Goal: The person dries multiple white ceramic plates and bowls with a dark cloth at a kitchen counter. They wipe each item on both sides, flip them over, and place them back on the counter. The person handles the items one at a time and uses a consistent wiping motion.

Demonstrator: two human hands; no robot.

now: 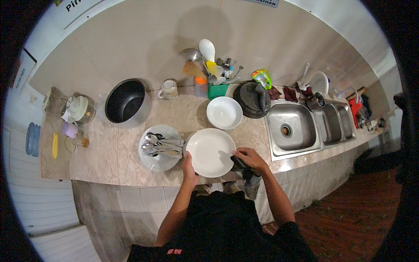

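Observation:
A white round plate [211, 153] is held level over the front of the counter, close to my body. My left hand [190, 170] grips its left rim, thumb on top. At the right rim is my right hand [251, 158], its fingers closed on a dark cloth [250, 178] that hangs past the counter edge. Just behind the plate stands a white bowl [224, 112]. Left of it, a white plate [159, 166] carries a pile of metal spoons and forks [163, 145]. The underside of the held plate is hidden.
A large dark-lined pot [126, 101] and an upturned mug [169, 89] stand at the back left. Behind the bowl is a green basket [218, 91] of utensils. A stone mortar [251, 100] sits beside the steel sink [293, 149]. Jars and a purple cup [70, 129] are far left.

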